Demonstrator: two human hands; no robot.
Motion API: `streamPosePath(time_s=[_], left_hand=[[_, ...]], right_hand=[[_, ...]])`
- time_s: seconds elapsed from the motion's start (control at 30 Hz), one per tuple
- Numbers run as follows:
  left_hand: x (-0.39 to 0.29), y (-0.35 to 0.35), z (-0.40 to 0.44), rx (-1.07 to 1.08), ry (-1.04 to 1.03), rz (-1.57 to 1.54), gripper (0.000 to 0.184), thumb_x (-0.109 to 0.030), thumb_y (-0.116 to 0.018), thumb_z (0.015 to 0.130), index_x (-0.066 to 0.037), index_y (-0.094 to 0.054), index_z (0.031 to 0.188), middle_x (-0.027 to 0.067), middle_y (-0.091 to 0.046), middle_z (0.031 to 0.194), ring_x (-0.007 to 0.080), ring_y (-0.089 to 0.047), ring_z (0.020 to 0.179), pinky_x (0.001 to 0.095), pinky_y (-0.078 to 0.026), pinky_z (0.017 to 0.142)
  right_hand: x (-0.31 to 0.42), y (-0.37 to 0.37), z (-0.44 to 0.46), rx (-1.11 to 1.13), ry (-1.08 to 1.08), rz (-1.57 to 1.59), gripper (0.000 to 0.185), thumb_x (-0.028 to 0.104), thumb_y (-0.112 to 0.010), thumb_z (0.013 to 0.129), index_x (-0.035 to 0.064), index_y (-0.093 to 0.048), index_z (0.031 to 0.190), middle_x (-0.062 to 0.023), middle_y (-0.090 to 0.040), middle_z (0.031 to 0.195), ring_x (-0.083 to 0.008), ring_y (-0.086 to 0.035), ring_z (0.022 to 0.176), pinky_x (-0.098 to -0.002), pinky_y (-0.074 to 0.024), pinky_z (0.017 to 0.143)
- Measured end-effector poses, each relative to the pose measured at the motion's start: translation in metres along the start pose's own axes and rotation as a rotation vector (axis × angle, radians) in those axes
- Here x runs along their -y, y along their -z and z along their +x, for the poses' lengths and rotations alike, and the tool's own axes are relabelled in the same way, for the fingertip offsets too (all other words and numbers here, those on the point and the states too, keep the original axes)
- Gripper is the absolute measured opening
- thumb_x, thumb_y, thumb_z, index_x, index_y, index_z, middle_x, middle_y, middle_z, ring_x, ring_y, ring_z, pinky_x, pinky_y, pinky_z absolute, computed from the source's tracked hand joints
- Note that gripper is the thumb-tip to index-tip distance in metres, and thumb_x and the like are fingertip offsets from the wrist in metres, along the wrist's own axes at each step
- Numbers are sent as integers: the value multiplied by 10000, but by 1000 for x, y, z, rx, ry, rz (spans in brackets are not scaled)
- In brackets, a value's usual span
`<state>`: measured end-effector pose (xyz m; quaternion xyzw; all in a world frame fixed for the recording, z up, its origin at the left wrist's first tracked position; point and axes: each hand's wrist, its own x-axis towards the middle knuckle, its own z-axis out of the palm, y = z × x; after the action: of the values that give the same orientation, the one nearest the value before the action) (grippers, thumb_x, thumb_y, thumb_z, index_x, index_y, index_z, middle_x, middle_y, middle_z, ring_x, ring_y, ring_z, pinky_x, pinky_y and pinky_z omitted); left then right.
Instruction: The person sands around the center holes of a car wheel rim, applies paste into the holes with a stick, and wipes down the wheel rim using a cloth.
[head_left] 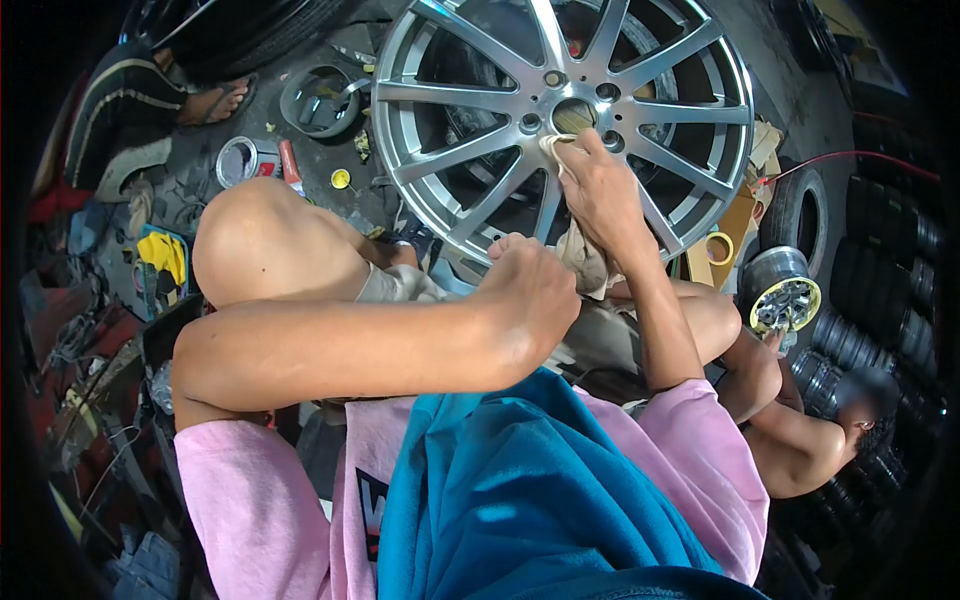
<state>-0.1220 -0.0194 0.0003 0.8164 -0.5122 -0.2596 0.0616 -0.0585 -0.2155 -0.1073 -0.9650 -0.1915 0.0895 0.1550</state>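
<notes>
A silver multi-spoke alloy wheel rim (480,98) stands in front of me, face towards me. My right hand (600,190) is closed on a pale cloth (549,150), pressing it against the rim just below the centre hole. Beige fabric (584,262) hangs below that hand; whether it is the same cloth I cannot tell. My left hand (530,295) is curled shut in front of my lap, close to the fabric and below the rim. Its fingers face away, so what it holds, if anything, is hidden.
At the left are a grey bucket (310,125), an open paint can (240,160) and a yellow cloth (163,258). Another person (800,430) at the right handles a smaller rim (783,300). A tyre (797,205) and stacked tyres (890,260) stand beyond.
</notes>
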Motion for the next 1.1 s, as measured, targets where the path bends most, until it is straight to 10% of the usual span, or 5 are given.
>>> streamPosePath(time_s=[0.3, 0.43, 0.53, 1.1], left_hand=[[-6, 1, -2, 104, 59, 60, 159, -127, -787, 711, -53, -799, 851, 133, -722, 914, 258, -710, 893, 347, -507, 729], [-8, 2, -1, 75, -30, 60, 148, -118, -782, 721, -51, -804, 852, 139, -739, 890, 267, -732, 862, 360, -536, 711], [-10, -3, 4, 32, -52, -46, 135, -109, -775, 727, -51, -810, 844, 156, -754, 852, 294, -757, 851, 388, -572, 708], [-1, -6, -9, -107, -41, 51, 93, -97, -762, 695, -40, -789, 763, 152, -705, 739, 293, -723, 767, 361, -526, 670]], right_hand=[[-21, -4, -26, -112, -271, 767, 220, 160, -522, 1097, 26, -633, 1232, -122, -649, 1025, -208, -576, 861, -359, -507, 824], [-25, -23, -22, -227, -32, 663, 224, 151, -536, 1093, 35, -591, 1278, -180, -711, 1000, -319, -673, 892, -420, -523, 848], [-13, -18, -21, -120, -147, 550, 219, 127, -536, 1084, 49, -500, 1285, -327, -676, 1015, -569, -631, 978, -511, -517, 849], [1, -14, -17, -41, -205, 354, 224, 132, -564, 1057, 9, -509, 1237, -351, -649, 1014, -582, -584, 1031, -572, -466, 850]])
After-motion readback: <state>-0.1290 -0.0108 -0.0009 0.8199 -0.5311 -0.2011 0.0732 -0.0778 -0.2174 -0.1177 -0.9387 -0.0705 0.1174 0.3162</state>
